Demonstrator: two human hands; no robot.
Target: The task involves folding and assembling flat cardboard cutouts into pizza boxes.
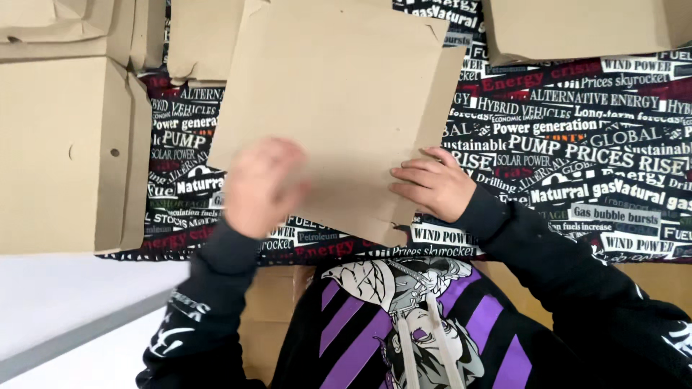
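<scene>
A flat cardboard sheet (339, 108) lies tilted at centre frame on a table (577, 144) covered with printed cloth. The right hand (436, 184) presses spread fingers (411, 176) on its lower edge, pinning it. The left hand (259, 186) is blurred; its fingers' state cannot be told. Folded boxes (58, 151) sit upper left.

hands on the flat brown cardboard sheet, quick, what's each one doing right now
Left hand: blurred over the flat brown cardboard sheet; open or closed cannot be told.
Right hand: open, fingers spread flat on the sheet's near edge, gripping nothing.
</scene>
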